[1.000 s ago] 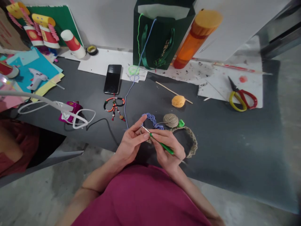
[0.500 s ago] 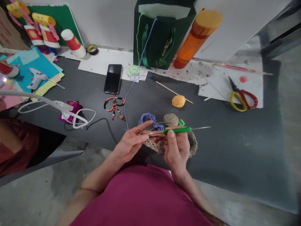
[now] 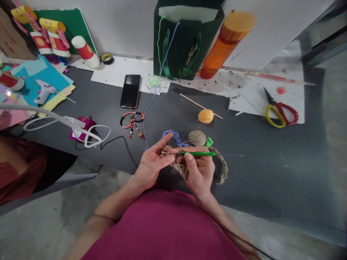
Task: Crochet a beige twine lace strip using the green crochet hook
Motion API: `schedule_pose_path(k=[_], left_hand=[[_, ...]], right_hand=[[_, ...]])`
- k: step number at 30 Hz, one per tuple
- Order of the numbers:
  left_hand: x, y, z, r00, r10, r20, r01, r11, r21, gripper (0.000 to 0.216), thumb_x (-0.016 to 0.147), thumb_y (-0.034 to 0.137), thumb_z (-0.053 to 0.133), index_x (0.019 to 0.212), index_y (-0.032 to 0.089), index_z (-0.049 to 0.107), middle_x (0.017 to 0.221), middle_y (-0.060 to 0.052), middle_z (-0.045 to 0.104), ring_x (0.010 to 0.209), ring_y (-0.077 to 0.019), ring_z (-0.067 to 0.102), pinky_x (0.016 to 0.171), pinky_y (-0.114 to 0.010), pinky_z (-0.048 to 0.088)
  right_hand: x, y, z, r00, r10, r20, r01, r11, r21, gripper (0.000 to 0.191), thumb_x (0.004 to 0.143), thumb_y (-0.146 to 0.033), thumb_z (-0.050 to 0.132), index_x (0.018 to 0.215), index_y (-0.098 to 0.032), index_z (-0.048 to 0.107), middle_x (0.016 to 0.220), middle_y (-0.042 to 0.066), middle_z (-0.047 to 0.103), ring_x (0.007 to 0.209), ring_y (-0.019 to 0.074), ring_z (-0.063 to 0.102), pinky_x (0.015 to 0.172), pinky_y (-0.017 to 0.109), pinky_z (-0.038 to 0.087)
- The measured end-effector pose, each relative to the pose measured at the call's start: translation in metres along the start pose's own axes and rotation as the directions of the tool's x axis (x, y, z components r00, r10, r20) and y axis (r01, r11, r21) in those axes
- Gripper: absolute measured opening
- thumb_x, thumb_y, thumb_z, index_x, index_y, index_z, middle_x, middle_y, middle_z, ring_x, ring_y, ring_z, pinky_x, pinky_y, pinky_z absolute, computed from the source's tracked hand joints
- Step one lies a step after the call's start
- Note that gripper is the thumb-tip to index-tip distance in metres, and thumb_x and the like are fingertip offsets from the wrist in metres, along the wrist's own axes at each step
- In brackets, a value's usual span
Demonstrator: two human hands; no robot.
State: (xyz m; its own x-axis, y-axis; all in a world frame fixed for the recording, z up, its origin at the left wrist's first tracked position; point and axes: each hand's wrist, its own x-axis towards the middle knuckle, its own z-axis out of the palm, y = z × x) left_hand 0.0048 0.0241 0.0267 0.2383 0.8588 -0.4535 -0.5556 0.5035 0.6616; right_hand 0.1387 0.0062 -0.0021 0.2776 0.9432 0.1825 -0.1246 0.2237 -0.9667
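Note:
My right hand (image 3: 200, 169) is closed round a green-handled crochet hook (image 3: 199, 154), held level with its metal tip pointing left. My left hand (image 3: 153, 162) pinches the thin beige yarn and the edge of a beige crocheted band (image 3: 222, 169) right at the hook's tip. The band curves round behind my right hand onto the dark table (image 3: 271, 162). A small beige yarn ball (image 3: 197, 137) lies just beyond my hands, with a purple crocheted piece (image 3: 175, 136) to its left and a small green bit (image 3: 209, 141) to its right.
Beyond are an orange ball on a stick (image 3: 205, 116), a beaded trinket (image 3: 132, 121), a phone (image 3: 130, 91), a green gift bag (image 3: 187, 39), an orange tube (image 3: 226, 43) and scissors (image 3: 280, 112) at right. A glue gun (image 3: 43, 90), coloured paper and a white cable (image 3: 89, 135) lie left.
My right hand swung the hook from slanting down-right to level, tip towards my left fingers, then lowered it slightly. My left hand keeps its pinch on the yarn.

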Motion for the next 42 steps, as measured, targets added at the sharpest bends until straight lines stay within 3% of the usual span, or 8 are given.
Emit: schedule_pose_path(k=[4, 7, 17, 25, 30, 34, 40, 42], left_hand=[[0.001, -0.001, -0.001, 0.999, 0.037, -0.037, -0.037, 0.999, 0.010, 0.065, 0.069, 0.024, 0.097, 0.130, 0.027, 0.077, 0.080, 0.005, 0.070, 0.075, -0.0092, 0.062, 0.083, -0.025, 0.052], [0.003, -0.003, -0.003, 1.000, 0.011, -0.026, -0.012, 0.999, -0.029, 0.072, 0.069, 0.023, 0.097, 0.136, 0.023, 0.073, 0.071, 0.008, 0.066, 0.068, -0.0077, 0.060, 0.080, -0.024, 0.051], [0.004, -0.002, -0.006, 0.998, -0.067, -0.019, 0.065, 0.995, -0.075, 0.069, 0.066, 0.021, 0.098, 0.132, 0.025, 0.075, 0.070, 0.009, 0.066, 0.068, -0.0060, 0.061, 0.078, -0.021, 0.051], [0.005, 0.001, -0.006, 0.995, -0.097, 0.037, 0.100, 0.991, -0.086, 0.053, 0.067, 0.022, 0.098, 0.117, 0.022, 0.083, 0.065, 0.006, 0.065, 0.065, -0.0075, 0.059, 0.076, -0.024, 0.049], [0.003, -0.001, -0.002, 0.991, -0.125, 0.044, 0.127, 0.991, -0.051, 0.068, 0.065, 0.020, 0.098, 0.130, 0.025, 0.078, 0.086, 0.001, 0.077, 0.082, -0.0137, 0.069, 0.091, -0.031, 0.052], [0.002, -0.002, -0.001, 0.998, -0.053, -0.020, 0.052, 0.998, -0.026, 0.066, 0.066, 0.019, 0.098, 0.128, 0.028, 0.078, 0.089, 0.003, 0.075, 0.084, -0.0128, 0.067, 0.091, -0.030, 0.051], [0.002, 0.000, 0.000, 0.998, -0.013, -0.056, 0.010, 0.998, -0.058, 0.060, 0.065, 0.022, 0.099, 0.121, 0.028, 0.082, 0.074, 0.006, 0.070, 0.070, -0.0070, 0.061, 0.077, -0.021, 0.051], [0.002, 0.001, 0.000, 0.998, -0.055, -0.029, 0.053, 0.996, -0.068, 0.059, 0.065, 0.023, 0.099, 0.122, 0.026, 0.081, 0.071, 0.007, 0.068, 0.067, -0.0065, 0.059, 0.074, -0.021, 0.050]], right_hand=[[0.001, 0.002, -0.006, 0.924, -0.342, 0.170, 0.370, 0.912, -0.179, 0.028, 0.097, -0.011, 0.069, 0.116, -0.030, 0.075, 0.106, 0.004, 0.087, 0.093, 0.0232, 0.085, 0.076, 0.037, 0.070], [0.000, 0.006, -0.005, 0.875, -0.436, 0.211, 0.478, 0.850, -0.221, 0.036, 0.093, -0.008, 0.073, 0.120, -0.031, 0.075, 0.113, 0.006, 0.087, 0.092, 0.0246, 0.085, 0.074, 0.039, 0.071], [-0.012, 0.006, -0.006, 0.992, -0.119, -0.043, 0.111, 0.982, -0.151, 0.009, 0.104, -0.024, 0.063, 0.110, -0.029, 0.067, 0.092, 0.002, 0.084, 0.062, 0.0185, 0.079, 0.049, 0.029, 0.062], [-0.001, 0.008, -0.006, 0.993, 0.121, -0.014, -0.119, 0.990, 0.079, 0.010, 0.108, -0.038, 0.054, 0.103, -0.030, 0.059, 0.067, -0.003, 0.077, 0.062, 0.0231, 0.080, 0.067, 0.040, 0.069], [-0.002, 0.012, -0.001, 0.982, 0.184, 0.039, -0.187, 0.976, 0.111, 0.016, 0.101, -0.041, 0.068, 0.097, -0.026, 0.066, 0.080, 0.000, 0.081, 0.065, 0.0196, 0.078, 0.064, 0.034, 0.067], [-0.002, 0.006, 0.000, 0.996, 0.081, -0.027, -0.080, 0.996, 0.047, 0.008, 0.100, -0.033, 0.070, 0.096, -0.026, 0.070, 0.081, -0.002, 0.080, 0.048, 0.0127, 0.067, 0.045, 0.025, 0.056], [0.003, 0.002, -0.005, 0.904, -0.379, 0.200, 0.417, 0.884, -0.212, 0.028, 0.094, -0.011, 0.071, 0.114, -0.030, 0.076, 0.107, 0.005, 0.087, 0.090, 0.0240, 0.084, 0.074, 0.039, 0.069], [0.002, 0.004, -0.004, 0.904, -0.390, 0.175, 0.422, 0.880, -0.220, 0.027, 0.093, -0.011, 0.072, 0.112, -0.030, 0.078, 0.106, 0.006, 0.087, 0.089, 0.0246, 0.084, 0.075, 0.040, 0.070]])
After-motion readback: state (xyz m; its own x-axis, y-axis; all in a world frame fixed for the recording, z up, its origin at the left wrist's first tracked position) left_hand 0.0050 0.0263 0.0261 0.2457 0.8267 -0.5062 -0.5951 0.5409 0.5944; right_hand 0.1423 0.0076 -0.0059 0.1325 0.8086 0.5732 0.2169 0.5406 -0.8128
